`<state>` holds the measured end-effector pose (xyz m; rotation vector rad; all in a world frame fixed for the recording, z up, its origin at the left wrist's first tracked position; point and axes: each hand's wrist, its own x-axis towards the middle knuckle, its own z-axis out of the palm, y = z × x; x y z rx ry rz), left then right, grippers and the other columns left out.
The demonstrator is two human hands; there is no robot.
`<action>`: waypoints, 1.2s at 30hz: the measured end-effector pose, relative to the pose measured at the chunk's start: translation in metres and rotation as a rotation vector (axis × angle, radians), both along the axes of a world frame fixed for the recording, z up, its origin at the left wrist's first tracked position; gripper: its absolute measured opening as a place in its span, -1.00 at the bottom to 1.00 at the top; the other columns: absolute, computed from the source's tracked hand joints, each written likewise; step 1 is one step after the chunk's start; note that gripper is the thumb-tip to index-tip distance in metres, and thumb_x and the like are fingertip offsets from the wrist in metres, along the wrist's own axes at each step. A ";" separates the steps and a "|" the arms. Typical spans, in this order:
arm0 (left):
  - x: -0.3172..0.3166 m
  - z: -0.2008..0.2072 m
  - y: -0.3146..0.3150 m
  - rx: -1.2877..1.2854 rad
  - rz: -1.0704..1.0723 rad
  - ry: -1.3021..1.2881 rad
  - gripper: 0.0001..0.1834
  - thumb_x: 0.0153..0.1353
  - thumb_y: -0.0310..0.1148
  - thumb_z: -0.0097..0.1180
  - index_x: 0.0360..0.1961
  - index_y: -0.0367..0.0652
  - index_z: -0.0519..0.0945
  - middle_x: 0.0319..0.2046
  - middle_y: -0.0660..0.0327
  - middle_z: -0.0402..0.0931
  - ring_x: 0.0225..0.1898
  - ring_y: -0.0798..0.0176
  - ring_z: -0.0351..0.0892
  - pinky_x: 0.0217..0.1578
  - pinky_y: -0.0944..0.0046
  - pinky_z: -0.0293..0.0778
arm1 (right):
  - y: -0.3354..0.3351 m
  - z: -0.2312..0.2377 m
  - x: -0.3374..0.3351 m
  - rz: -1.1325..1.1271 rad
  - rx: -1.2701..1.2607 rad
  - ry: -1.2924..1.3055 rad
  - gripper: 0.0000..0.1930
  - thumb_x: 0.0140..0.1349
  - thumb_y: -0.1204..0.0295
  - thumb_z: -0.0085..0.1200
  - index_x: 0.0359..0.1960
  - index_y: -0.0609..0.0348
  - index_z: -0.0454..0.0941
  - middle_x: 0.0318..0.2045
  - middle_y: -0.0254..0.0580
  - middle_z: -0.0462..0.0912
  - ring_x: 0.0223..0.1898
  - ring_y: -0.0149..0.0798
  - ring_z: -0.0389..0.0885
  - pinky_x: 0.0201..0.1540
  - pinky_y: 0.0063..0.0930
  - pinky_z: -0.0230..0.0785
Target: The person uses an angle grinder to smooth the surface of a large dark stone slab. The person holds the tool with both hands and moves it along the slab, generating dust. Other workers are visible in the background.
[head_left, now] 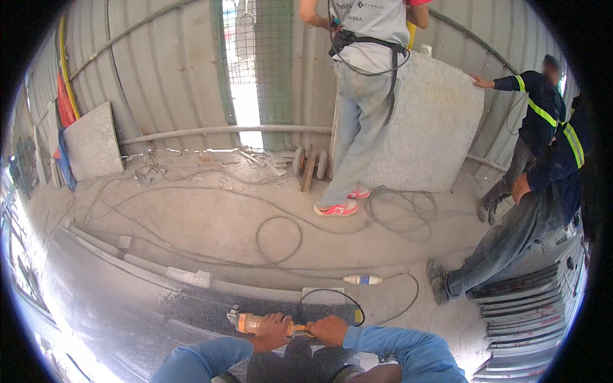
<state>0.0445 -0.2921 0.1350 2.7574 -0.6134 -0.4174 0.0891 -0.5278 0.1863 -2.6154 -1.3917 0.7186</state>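
Note:
An orange angle grinder (248,323) lies crosswise in front of me, its metal head pointing left. My left hand (273,329) is wrapped round the middle of its body. The narrower rear end is in the closed fingers of my right hand (329,330). From that end a black cord (332,290) loops away to the right. Below the tool is a dark, dusty slab (204,307), paler with dust at the left. Whether the grinder's disc touches the slab cannot be made out.
A white and blue cable connector (363,279) lies on the dusty floor among looping cables (279,239). A person (364,83) stands by a large pale slab (434,127). Two people in reflective clothing are at the right, near stacked slabs (523,319). Small wheels (322,165) stand by the wall.

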 end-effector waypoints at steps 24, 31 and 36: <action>-0.004 -0.014 0.005 0.100 0.009 -0.033 -0.26 0.01 -0.10 0.38 0.19 -0.22 0.45 0.03 -0.01 0.47 0.14 -0.08 0.46 0.17 -0.05 0.36 | 0.009 -0.011 -0.003 -0.004 0.060 0.007 -0.78 0.22 0.42 0.09 -0.13 0.19 0.48 -0.40 0.05 0.70 -0.31 0.14 0.73 -0.31 0.07 0.55; -0.010 -0.020 -0.008 -0.037 0.032 -0.119 -0.23 -0.08 -0.13 0.40 0.16 -0.25 0.44 -0.02 -0.02 0.46 0.08 -0.08 0.47 0.12 -0.05 0.34 | -0.002 0.007 -0.005 -0.013 0.031 0.006 -0.73 0.13 0.45 0.17 -0.15 0.24 0.48 -0.43 0.05 0.70 -0.34 0.09 0.74 -0.33 0.00 0.56; -0.008 -0.008 -0.008 -0.075 0.051 -0.078 -0.23 -0.15 -0.25 0.42 0.14 -0.24 0.45 -0.03 0.01 0.45 0.08 -0.08 0.46 0.17 -0.04 0.35 | -0.002 0.001 -0.005 -0.016 0.026 -0.004 -0.71 0.07 0.50 0.21 -0.16 0.23 0.47 -0.45 0.04 0.70 -0.36 0.09 0.73 -0.34 -0.01 0.55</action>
